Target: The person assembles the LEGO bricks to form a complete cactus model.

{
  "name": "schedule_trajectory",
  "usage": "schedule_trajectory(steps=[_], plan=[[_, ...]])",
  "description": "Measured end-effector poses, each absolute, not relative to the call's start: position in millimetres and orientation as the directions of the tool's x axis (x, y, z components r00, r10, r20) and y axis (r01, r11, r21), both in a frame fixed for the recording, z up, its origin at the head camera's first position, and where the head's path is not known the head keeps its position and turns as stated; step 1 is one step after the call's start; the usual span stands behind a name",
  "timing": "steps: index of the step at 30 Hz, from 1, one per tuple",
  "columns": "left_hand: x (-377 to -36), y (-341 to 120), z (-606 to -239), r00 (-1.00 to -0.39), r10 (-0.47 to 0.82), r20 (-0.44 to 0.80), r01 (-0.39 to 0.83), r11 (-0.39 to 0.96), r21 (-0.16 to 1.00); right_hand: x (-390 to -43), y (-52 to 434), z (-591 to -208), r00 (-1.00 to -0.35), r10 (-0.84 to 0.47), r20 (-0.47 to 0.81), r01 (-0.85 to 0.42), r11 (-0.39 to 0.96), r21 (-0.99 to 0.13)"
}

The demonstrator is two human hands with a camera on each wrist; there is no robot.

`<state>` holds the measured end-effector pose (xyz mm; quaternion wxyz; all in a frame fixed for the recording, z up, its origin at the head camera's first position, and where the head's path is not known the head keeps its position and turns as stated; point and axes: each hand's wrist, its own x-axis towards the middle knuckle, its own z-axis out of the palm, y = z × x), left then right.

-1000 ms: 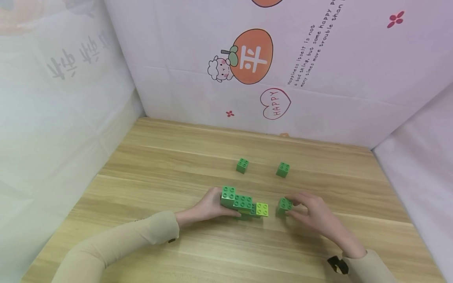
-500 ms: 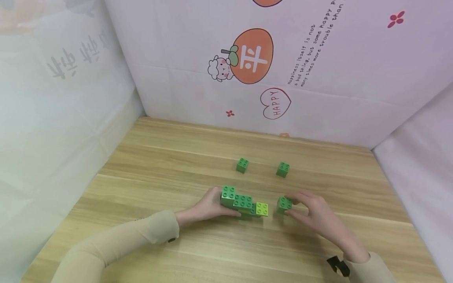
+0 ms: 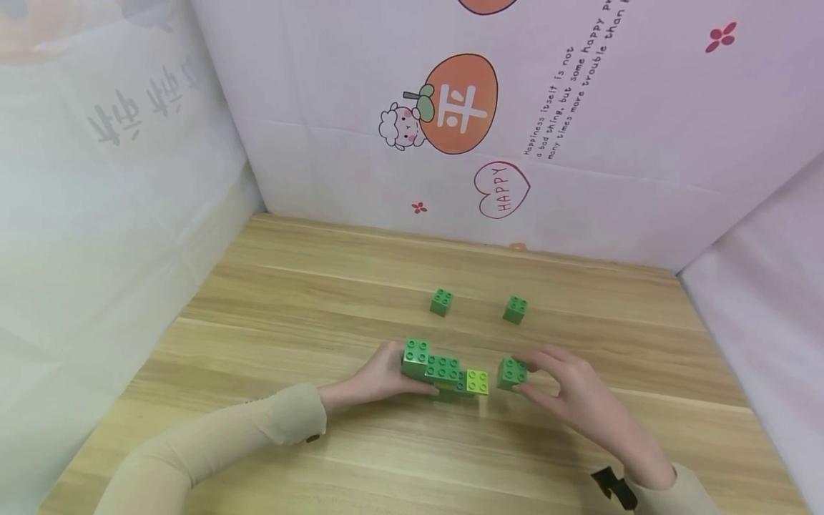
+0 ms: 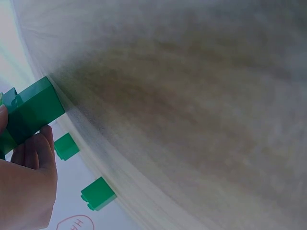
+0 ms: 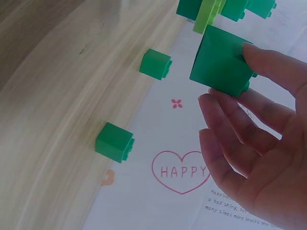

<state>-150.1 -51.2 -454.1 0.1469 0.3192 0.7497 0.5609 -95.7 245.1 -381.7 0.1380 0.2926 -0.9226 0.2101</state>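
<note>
My left hand [image 3: 381,373] grips a stepped assembly of green building bricks [image 3: 442,367], its thumb along the near side and fingers behind. A lime-green brick [image 3: 477,381] forms the assembly's right end. My right hand [image 3: 566,383] pinches a square green brick [image 3: 512,373] with four studs between thumb and fingers, studs up, a small gap to the right of the lime one. In the right wrist view the pinched brick [image 5: 223,60] hangs close by the lime piece [image 5: 207,15]. The left wrist view shows the assembly [image 4: 33,108] held above the curled fingers.
Two loose green bricks stand farther back on the wooden table [image 3: 309,286]: a left one [image 3: 440,302] and a right one [image 3: 515,309]. White printed cloth [image 3: 335,107] walls off the back and both sides.
My right hand has moved slightly left with its square brick, narrowing the gap to the lime end. The left hand and the assembly stay in place, as do the two loose bricks.
</note>
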Motion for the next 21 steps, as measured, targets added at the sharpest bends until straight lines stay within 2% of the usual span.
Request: schedule_trajectory(steps=[11,21], plan=[[-147,-50,-449,-0.774,0.623,0.109,0.286,0.191,0.939,-94,238,-378,-0.767,-0.511,0.387,-0.634,0.698,-0.334],[-151,-51,-455,-0.755,0.640,0.143,0.322,0.173,0.931,-95,234,-381,-0.768,-0.518,0.376,-0.635,0.691,-0.345]])
